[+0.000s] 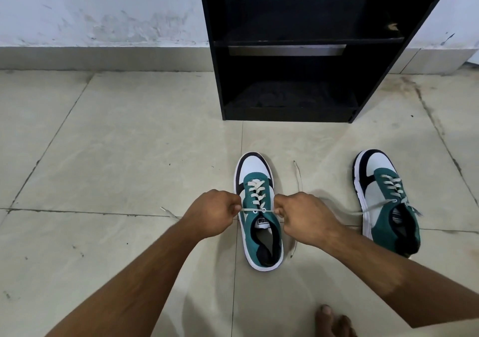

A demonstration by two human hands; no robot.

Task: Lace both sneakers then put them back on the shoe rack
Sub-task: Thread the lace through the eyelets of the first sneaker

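Note:
A teal, white and navy sneaker (255,170) stands on the tiled floor in the middle, toe pointing away. Its white lace (256,191) crosses through several eyelets. My left hand (211,213) pinches the left lace end at the top eyelet. My right hand (307,218) pinches the right end, and both ends are pulled taut sideways. A matching second sneaker (386,199) sits to the right, laced, with its lace ends loose on the floor. The black shoe rack (290,51) stands against the wall beyond.
Loose lace tails (298,173) trail on the floor beside the middle sneaker. My bare toes (334,321) show at the bottom edge. The rack's shelves hold nothing I can see. Pale wall and skirting run behind.

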